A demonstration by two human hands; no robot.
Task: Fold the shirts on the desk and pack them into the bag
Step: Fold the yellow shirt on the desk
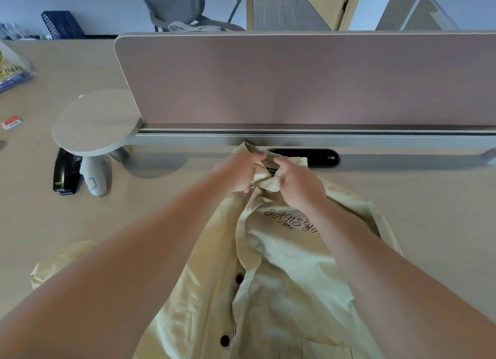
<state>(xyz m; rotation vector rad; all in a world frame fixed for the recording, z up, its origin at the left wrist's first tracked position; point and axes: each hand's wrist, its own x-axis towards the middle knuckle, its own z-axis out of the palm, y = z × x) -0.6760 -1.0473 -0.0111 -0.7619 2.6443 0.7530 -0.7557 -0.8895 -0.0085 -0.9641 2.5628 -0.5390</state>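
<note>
Shirt collar (269,182), seemingly, between fingers (281,162)

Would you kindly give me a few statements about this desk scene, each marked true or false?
1. The left hand and right hand both grip the pale yellow button-up shirt at its collar. True.
2. The shirt's buttons are white. False: the buttons are black.
3. A black stapler lies on the light wooden desk, left of the shirt. True.
4. The shirt is folded into a neat square. False: it lies spread out, unfolded.
5. A grey mesh office chair stands between the person and the divider. False: the chair stands beyond the pink divider panel.
</note>
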